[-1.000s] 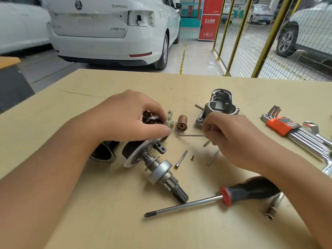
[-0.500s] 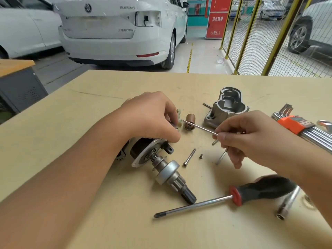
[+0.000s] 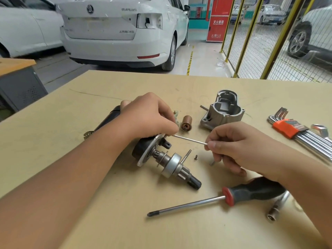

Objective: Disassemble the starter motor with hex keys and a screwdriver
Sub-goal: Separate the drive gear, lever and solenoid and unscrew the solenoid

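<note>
The starter motor (image 3: pixel 161 159) lies on the wooden table (image 3: pixel 71 123) with its pinion shaft pointing toward me and to the right. My left hand (image 3: pixel 149 115) grips the top of its black body by the silver flange plate. My right hand (image 3: pixel 233 146) pinches a thin hex key (image 3: pixel 190 140) whose tip reaches the flange edge under my left fingers. The screwdriver (image 3: pixel 224 196), red collar and black handle, lies near the front, partly under my right wrist. The removed aluminium nose housing (image 3: pixel 222 112) stands behind my right hand.
A copper-coloured sleeve (image 3: pixel 186 123), a long bolt (image 3: pixel 186 156) and a small screw (image 3: pixel 196 157) lie beside the motor. The hex key set (image 3: pixel 294 132) in an orange holder rests at the right, a socket piece (image 3: pixel 276 207) near the front. White cars and a yellow fence stand beyond the table.
My right hand lifted the thin hex key off the table and brought its tip to the motor's flange. My left hand shifted its hold on the motor body.
</note>
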The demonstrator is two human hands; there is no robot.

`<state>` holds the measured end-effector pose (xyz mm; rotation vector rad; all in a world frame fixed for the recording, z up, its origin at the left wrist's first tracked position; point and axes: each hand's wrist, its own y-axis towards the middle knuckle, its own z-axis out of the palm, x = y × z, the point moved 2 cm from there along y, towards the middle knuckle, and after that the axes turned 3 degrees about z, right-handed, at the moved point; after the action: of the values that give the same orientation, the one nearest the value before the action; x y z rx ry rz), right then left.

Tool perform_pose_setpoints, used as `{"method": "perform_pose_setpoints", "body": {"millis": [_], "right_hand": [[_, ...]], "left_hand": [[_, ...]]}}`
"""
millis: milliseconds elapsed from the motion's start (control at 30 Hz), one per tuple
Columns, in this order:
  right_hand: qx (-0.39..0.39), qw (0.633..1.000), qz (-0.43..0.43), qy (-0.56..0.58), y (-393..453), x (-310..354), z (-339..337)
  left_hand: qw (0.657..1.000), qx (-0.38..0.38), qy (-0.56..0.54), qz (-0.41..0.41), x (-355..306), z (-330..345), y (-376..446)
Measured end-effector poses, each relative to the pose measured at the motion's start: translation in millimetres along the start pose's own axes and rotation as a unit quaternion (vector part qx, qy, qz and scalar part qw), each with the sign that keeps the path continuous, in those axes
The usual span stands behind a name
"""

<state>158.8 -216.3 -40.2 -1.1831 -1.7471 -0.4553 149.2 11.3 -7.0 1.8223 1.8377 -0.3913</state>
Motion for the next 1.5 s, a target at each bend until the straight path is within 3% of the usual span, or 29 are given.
{"method": "perform_pose_setpoints", "body": {"millis": [267, 533, 1500], "right_hand": [[0.014, 1.000, 0.018, 0.008, 2.6, -1.8, 5.2], [0.056, 0.998, 0.009, -0.024, 5.3, 1.8, 10.2], [0.068, 0.997, 0.030, 0.017, 6.3, -2.4, 6.2]], "left_hand": [[0.999, 0.020, -0.002, 0.028, 4.5, 0.5, 2.0], [0.990, 0.109, 0.040, 0.075, 1.5, -2.9, 1.5], [0.985, 0.133, 0.038, 0.105, 6.5, -7.5, 4.2]]}}
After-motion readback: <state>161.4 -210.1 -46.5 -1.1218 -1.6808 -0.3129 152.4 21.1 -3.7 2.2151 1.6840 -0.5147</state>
